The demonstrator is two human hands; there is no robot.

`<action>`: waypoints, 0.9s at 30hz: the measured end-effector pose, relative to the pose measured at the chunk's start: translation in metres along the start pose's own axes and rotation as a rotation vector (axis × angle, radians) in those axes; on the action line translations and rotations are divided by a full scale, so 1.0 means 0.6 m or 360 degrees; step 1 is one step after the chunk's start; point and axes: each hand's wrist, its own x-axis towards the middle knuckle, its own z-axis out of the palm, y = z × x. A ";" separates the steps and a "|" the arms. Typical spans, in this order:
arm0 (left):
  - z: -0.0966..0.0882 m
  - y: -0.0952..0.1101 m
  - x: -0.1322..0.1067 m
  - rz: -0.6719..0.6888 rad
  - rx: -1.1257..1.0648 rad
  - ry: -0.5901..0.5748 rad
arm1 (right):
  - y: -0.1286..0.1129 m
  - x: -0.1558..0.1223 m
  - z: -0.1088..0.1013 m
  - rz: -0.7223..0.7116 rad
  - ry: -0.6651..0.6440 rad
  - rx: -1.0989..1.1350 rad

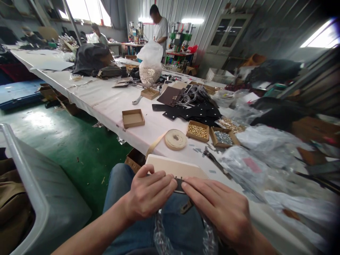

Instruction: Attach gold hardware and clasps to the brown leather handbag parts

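Over the denim lap (118, 187), a small dark strip (179, 185), probably leather, is clamped between the closed fingers of the left hand (148, 193) and right hand (216, 203), against a cream board (172, 166), its finish unclear.

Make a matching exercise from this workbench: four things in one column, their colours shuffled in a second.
Things:
1. Roll of webbing
2. Studs in the cardboard tray beside that roll
3. Studs in the next tray along
4. Strip pinched between the left hand and right hand

Colours:
A. Black
B. Gold
C. Tan
D. Silver

Pairs: 1C, 2B, 3D, 4A
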 end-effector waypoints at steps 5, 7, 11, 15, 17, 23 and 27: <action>0.006 0.004 0.000 -0.0046 -0.0010 0.0011 | 0.002 0.020 0.000 0.0030 0.0141 0.0099; 0.011 0.004 -0.002 -0.0069 -0.0029 0.0013 | 0.004 0.033 -0.003 0.0028 0.0170 0.0145; 0.025 -0.008 -0.009 -0.0052 -0.0064 -0.0008 | 0.012 0.048 -0.002 0.0103 0.0162 0.0255; 0.043 -0.033 -0.015 -0.0144 -0.0204 -0.0157 | 0.036 0.044 0.016 0.0319 -0.0013 0.0490; 0.052 -0.045 -0.014 -0.0284 -0.0358 -0.0198 | 0.053 0.043 0.028 0.0440 -0.0092 0.0627; 0.077 -0.065 0.000 -0.0911 -0.0573 -0.0394 | 0.106 0.069 0.052 0.0755 -0.0277 0.0752; 0.104 -0.082 0.018 -0.1303 -0.0603 -0.0370 | 0.135 0.090 0.060 0.0877 -0.0394 0.0653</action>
